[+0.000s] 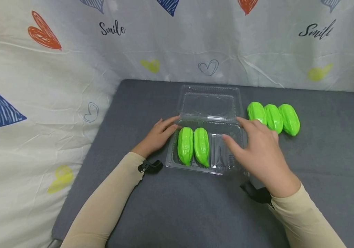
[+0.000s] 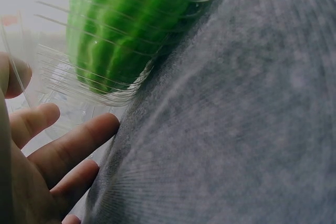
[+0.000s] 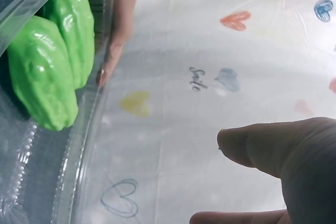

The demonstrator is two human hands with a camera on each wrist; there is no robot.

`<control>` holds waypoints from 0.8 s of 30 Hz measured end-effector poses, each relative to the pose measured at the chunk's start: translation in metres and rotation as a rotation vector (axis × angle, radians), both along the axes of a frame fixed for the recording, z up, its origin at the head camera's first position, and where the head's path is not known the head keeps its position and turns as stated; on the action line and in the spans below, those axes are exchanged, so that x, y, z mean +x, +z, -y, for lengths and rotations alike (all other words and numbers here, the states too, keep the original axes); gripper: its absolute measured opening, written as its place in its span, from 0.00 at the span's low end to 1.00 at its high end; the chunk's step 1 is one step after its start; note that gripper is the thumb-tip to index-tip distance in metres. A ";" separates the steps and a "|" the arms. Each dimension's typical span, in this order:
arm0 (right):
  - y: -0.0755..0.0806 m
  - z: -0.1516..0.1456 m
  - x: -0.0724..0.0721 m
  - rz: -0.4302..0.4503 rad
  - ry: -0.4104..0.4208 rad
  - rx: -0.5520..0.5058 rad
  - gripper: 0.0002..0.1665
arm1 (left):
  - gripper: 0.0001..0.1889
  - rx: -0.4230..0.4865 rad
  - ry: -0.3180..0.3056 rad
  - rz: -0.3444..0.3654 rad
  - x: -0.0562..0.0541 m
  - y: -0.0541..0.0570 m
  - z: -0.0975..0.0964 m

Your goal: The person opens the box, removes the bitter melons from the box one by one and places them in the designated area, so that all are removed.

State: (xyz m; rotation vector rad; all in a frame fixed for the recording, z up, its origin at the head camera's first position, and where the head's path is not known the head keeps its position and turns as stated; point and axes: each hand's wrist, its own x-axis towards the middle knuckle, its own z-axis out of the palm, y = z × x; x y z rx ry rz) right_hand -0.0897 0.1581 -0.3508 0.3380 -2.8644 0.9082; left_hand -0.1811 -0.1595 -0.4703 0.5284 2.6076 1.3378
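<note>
"Green first, head view: where do the pieces lie?"

"Left green piece [image 1: 185, 145] and right green piece [image 1: 201, 146] sit side by side in the left part of the clear container [image 1: 216, 151], long axes running away from the person. Three loose green pieces [image 1: 274, 117] lie in a row to its right, far ends leaning left."

"Nearer hand?"

"Right hand [image 1: 260, 155], easily. It's above the container's right side; the row lies just beyond and rightward of its knuckles, nearest piece partly covered. Contact: can't tell. Fingers extended, thumb apart, nothing grasped. Left hand [image 1: 158, 135] is at the container's left edge, well apart from the row."

"Left wrist view?"

"Left fingers spread, released, beside the ribbed clear wall with a green piece behind it. One fingertip overlaps a clear edge; pressing or not, can't tell."

"Right wrist view?"

"Both boxed pieces, left hand's fingers past the rim, right thumb and one finger stretched out, gripping nothing. Loose row isn't visible there."

"Surface, room?"

"Grey cloth [image 1: 177, 210] under everything. Back to the head view: folded-back lid [image 1: 209, 100] beyond the container, white sheet [image 1: 177, 44] with hearts and 'Smile' behind and at left."
</note>
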 end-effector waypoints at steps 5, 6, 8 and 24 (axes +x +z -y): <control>0.003 0.010 -0.002 -0.008 0.017 -0.010 0.38 | 0.27 -0.004 -0.001 0.004 0.000 0.001 0.000; 0.004 0.012 -0.003 -0.009 0.018 -0.009 0.38 | 0.27 -0.005 -0.001 0.006 0.000 0.001 0.000; 0.007 0.016 -0.003 -0.009 0.017 -0.011 0.38 | 0.27 -0.006 -0.002 0.008 0.000 0.001 0.000; 0.017 0.046 -0.006 0.003 0.072 -0.078 0.34 | 0.27 0.007 0.006 0.006 0.002 0.002 -0.001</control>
